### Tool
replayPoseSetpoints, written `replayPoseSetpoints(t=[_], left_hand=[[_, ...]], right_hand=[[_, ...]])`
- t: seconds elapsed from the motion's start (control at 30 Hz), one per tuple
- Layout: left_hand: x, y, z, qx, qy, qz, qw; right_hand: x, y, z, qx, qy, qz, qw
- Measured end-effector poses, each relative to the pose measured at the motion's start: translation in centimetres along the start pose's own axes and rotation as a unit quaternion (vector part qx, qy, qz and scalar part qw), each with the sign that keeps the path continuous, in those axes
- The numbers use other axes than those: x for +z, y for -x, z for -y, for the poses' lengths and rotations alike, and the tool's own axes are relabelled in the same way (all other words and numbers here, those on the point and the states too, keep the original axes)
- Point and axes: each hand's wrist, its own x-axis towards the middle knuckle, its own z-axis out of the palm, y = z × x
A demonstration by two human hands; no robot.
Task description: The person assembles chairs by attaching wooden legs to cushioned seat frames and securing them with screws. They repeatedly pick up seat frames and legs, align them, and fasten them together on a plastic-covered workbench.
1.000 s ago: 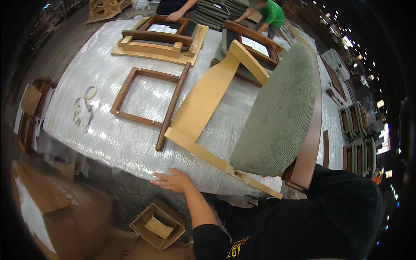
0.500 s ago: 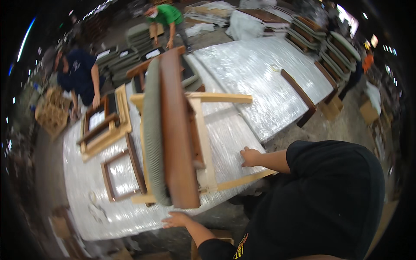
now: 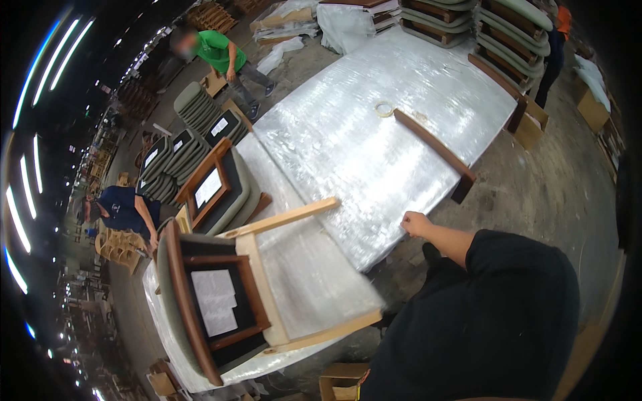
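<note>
My right hand (image 3: 416, 224) is curled closed, with nothing visible in it, at the near edge of the plastic-wrapped table (image 3: 321, 134). My left hand is out of the picture. To the left, a partly built chair (image 3: 184, 304) lies tipped on a second wrapped surface (image 3: 314, 274). It has a grey-green padded panel in a brown frame, with a paper sheet on its black underside. Pale wooden bars (image 3: 287, 220) stick out from it. Behind it, another padded panel (image 3: 210, 187) with a brown frame rests tilted, also with a paper sheet.
A long brown rail (image 3: 435, 150) and a tape roll (image 3: 383, 109) lie on the wrapped table. Stacked padded seats (image 3: 511, 40) stand at the far right, more (image 3: 200, 113) at the left. A person in green (image 3: 217, 50) and one in dark blue (image 3: 124, 207) work at the left.
My view has swung, and the tipped chair now sits lower left with its underside showing. My right hand has gone from spread to curled; my left hand has left the picture.
</note>
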Motion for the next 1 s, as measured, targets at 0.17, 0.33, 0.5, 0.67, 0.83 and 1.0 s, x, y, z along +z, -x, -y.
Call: replayPoseSetpoints(t=[0.17,0.33,0.5,0.67,0.83,1.0], left_hand=[[10.3,5.9,-9.2,-0.019,-0.052,0.157,0.986],[15.9,8.4,-17.5,-0.054,-0.222,0.37,0.901],[20.7,5.8,-31.8,0.037,-0.213,0.325,0.921],[29.5,2.9,-39.9,0.152,0.117,0.095,0.977],[31.3,-1.2,-39.9,0.387,-0.17,-0.079,0.903],[29.9,0.6,-41.0,0.219,-0.154,0.036,0.963]], right_hand=[[-10.3,-7.2,-4.6,0.083,-0.086,0.13,0.984],[-14.2,-10.1,-7.4,0.095,-0.127,0.14,0.977],[-14.0,-7.5,-7.7,-0.02,-0.053,0.087,0.995],[-18.2,-2.8,-8.9,-0.01,-0.063,0.055,0.996],[-23.4,-0.5,-13.7,-0.009,-0.008,0.034,0.999],[-26.5,0.3,-21.7,0.083,-0.167,-0.05,0.981]])
